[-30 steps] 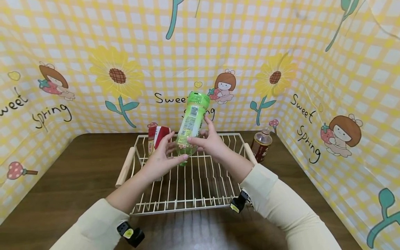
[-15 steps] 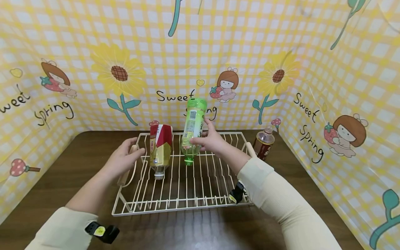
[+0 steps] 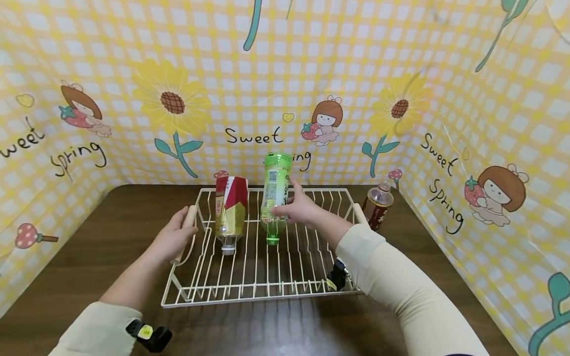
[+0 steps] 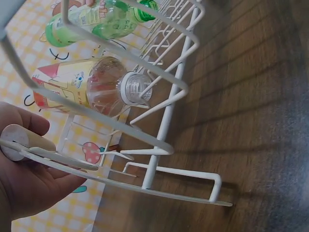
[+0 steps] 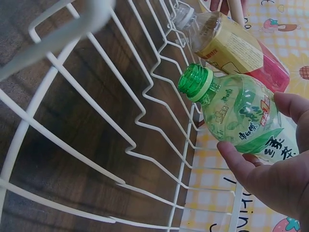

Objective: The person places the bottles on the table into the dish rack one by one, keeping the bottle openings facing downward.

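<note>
The gingham backdrop (image 3: 258, 84) has lettering partly hidden behind the green bottle (image 3: 275, 195), neck-down at the rack (image 3: 262, 298), contact unclear. The right hand (image 3: 304, 210) grips its side between thumb and partly hidden fingers; the left hand (image 3: 171, 237) curls round a wooden handle (image 4: 36, 141).

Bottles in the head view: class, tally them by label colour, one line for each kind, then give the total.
Green-label bottle: 1
Red-and-yellow-label bottle: 1
Dark reddish-brown-label bottle: 1
Total: 3
</note>
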### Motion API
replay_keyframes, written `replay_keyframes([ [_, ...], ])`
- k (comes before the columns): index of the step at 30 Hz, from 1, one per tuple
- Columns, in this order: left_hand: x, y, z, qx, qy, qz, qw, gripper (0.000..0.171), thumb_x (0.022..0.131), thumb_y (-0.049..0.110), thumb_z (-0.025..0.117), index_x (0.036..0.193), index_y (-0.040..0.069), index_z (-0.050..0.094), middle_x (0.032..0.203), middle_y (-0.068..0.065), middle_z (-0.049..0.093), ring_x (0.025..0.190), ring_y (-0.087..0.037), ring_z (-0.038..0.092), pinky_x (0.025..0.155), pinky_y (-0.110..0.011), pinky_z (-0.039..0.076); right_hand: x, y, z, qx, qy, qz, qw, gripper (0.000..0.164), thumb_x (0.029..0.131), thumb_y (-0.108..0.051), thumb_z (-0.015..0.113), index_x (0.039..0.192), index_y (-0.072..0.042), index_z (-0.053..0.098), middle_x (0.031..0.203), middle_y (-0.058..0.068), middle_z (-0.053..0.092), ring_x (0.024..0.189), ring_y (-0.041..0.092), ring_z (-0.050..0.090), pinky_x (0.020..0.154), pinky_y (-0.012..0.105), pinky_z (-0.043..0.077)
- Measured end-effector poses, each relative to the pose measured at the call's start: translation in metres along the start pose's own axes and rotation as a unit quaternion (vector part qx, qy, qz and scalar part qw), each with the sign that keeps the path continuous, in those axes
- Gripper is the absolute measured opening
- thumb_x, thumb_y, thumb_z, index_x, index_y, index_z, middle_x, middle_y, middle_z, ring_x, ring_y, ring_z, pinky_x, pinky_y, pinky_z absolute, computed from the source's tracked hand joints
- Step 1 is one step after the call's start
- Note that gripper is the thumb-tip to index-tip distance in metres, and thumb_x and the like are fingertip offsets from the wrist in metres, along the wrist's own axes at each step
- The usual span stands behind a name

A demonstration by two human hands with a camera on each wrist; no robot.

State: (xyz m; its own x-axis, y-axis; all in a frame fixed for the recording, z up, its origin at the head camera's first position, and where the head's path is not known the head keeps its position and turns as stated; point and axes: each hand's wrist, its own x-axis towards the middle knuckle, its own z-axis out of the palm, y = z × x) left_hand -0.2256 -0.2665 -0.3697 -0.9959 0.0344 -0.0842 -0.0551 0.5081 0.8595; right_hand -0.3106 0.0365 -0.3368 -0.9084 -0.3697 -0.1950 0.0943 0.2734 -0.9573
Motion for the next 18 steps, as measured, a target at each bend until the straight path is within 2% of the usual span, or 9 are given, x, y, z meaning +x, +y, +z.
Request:
replay_keyframes([
  [8,0.002,-0.001,0.002,-0.038,-0.004,-0.013,0.9992,0.075,0.099,0.006,0.039,0.153,-0.004,-0.011,0.159,-0.033,-0.001,0.139,-0.046,0.022,0.112,-0.053,0.030,0.004,0.008,0.003,-0.011,-0.012,0.008,1.000,0.106,0.085,-0.003,0.072,0.158,-0.027,-0.002,0.134,0.029,0.049,0.116,0.039,0.059,0.094,0.055,0.052],
  [14,0.002,-0.002,0.002,-0.043,-0.003,-0.012,0.9990,0.074,0.099,0.006,0.039,0.153,-0.005,-0.011,0.159,-0.034,0.000,0.136,-0.044,0.025,0.109,-0.049,0.032,0.007,0.011,0.004,-0.006,-0.014,0.026,1.000,0.107,0.086,-0.001,0.071,0.158,-0.028,-0.005,0.135,0.029,0.047,0.117,0.040,0.058,0.094,0.054,0.052],
  [18,0.002,-0.003,0.002,-0.045,-0.002,-0.011,0.9989,0.074,0.099,0.006,0.038,0.153,-0.005,-0.011,0.159,-0.034,-0.001,0.137,-0.044,0.024,0.111,-0.051,0.030,0.008,0.013,0.004,0.007,-0.017,0.042,0.999,0.108,0.086,0.000,0.070,0.157,-0.029,-0.006,0.138,0.029,0.046,0.120,0.042,0.057,0.096,0.055,0.051],
])
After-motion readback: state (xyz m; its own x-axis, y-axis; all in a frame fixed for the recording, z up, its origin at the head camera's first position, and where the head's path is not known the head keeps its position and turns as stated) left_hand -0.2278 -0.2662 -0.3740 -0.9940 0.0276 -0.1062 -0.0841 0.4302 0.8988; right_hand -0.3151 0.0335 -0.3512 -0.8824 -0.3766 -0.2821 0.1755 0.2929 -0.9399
